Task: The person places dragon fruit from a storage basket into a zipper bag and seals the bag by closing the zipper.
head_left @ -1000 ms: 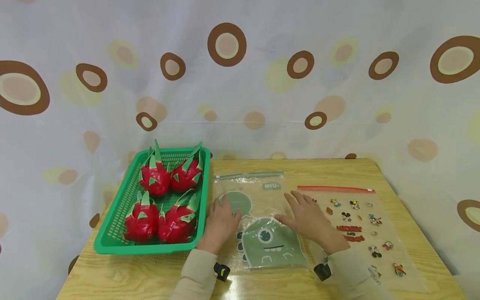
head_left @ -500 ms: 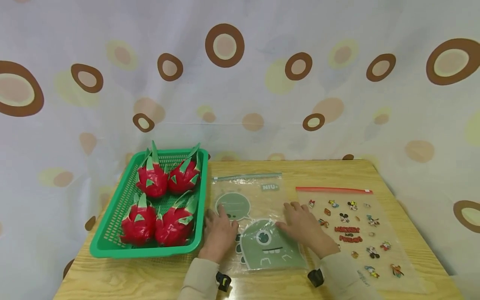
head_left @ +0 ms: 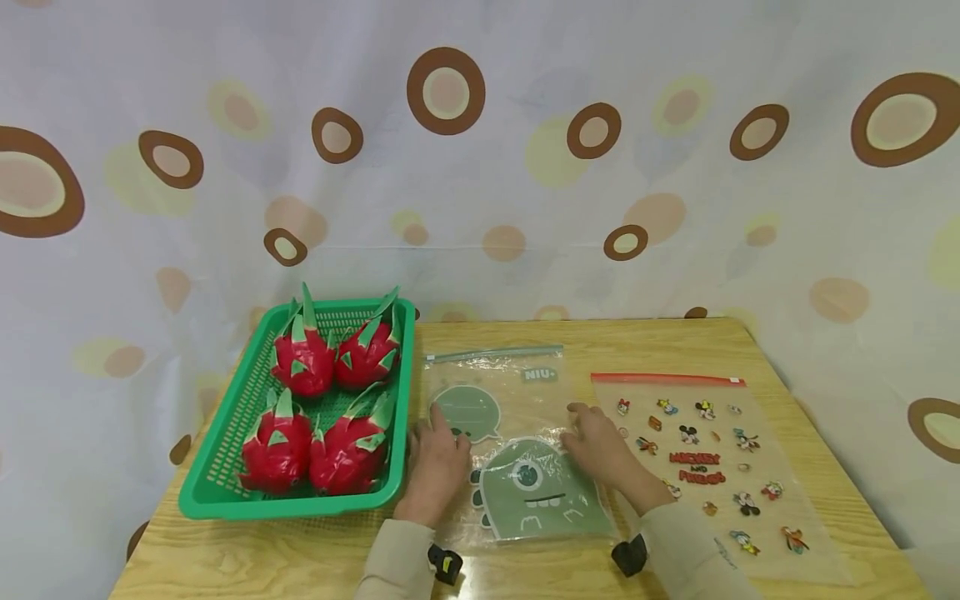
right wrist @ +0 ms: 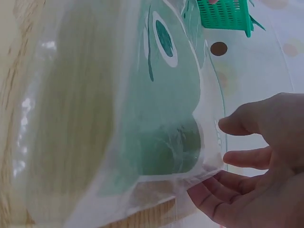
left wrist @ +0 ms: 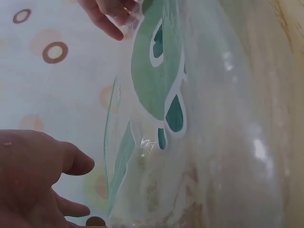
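Observation:
A clear zip bag (head_left: pixel 517 408) with a green one-eyed monster print lies flat on the table in the head view, its green zip strip (head_left: pixel 495 353) at the far side. My left hand (head_left: pixel 437 462) is along the bag's left edge, its fingers loosely bent. In the left wrist view, its thumb and fingers stand apart beside the bag. On the right edge is my right hand (head_left: pixel 603 450). The right wrist view shows its lower fingers (right wrist: pixel 209 194) touching the plastic along that edge, with the thumb spread away. Neither hand is closed round the bag.
A green basket (head_left: pixel 300 505) at the left holds several red dragon fruits (head_left: pixel 302 362). To the right lies a second clear zip bag (head_left: pixel 720 442) with cartoon prints and a red zip strip (head_left: pixel 667 379). A patterned curtain (head_left: pixel 495 167) hangs behind the wooden table (head_left: pixel 225 558).
My right hand has drawn slightly left and nearer, its fingers more bent at the bag's edge. The left hand has come slightly nearer along its edge. The head view has shifted a little.

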`<action>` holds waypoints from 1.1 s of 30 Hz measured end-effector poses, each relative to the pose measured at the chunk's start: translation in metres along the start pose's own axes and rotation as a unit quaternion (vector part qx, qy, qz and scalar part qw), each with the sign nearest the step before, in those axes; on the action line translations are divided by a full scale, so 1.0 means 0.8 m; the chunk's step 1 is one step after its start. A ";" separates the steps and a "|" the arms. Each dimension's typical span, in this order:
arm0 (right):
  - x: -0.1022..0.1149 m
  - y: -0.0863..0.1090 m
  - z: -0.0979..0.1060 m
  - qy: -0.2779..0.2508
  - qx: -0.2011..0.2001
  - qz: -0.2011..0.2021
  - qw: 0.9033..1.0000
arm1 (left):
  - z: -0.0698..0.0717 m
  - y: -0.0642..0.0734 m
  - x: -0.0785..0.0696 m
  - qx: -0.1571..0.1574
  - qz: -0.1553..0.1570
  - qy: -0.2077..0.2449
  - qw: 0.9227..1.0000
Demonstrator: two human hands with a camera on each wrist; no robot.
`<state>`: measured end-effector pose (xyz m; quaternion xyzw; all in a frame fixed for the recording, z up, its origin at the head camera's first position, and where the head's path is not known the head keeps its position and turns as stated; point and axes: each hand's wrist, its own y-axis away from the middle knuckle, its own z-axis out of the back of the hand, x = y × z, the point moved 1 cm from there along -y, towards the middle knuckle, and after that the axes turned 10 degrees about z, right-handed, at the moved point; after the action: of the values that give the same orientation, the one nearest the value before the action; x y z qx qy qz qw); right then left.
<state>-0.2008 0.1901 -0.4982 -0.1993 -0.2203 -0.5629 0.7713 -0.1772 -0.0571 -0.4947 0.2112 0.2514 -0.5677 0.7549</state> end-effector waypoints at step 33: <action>0.019 0.010 0.044 -0.219 -0.130 -0.002 0.967 | 0.029 -0.001 -0.035 0.010 -0.060 0.169 0.984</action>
<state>-0.1930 0.1998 -0.4613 -0.4159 -0.3094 -0.5308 0.6704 -0.1815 -0.0502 -0.4590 0.2968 0.3819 -0.5704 0.6638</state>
